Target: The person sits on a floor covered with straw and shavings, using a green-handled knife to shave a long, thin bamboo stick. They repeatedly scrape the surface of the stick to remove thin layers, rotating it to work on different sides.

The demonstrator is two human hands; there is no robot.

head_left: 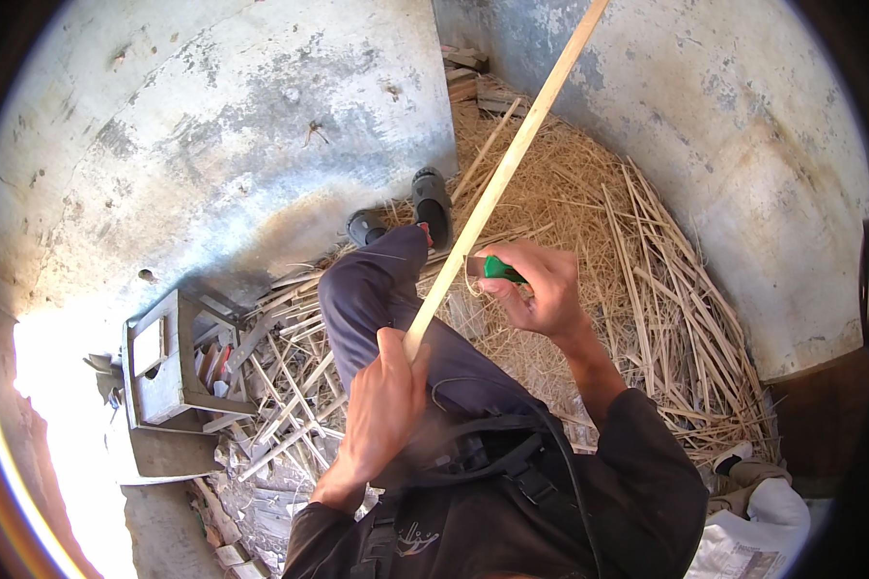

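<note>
A long, pale strip of split wood or bamboo (pixel 497 188) slants across my lap, running up to the far wall. My left hand (pixel 381 410) is closed around its near end, above my thigh. In my right hand (pixel 543 288) is a small knife with a green handle (pixel 504 271). Its short blade (pixel 474 268) lies against the right edge of the strip, and a thin curl of shaving hangs beside it.
Shavings (pixel 550 188) cover the floor ahead, with a heap of thin sticks (pixel 681 318) along the right wall. More sticks (pixel 290 400) lie crisscrossed to the left, beside a worn wooden box-like stand (pixel 164 372). Pale cloth or a sack (pixel 758 531) is at lower right.
</note>
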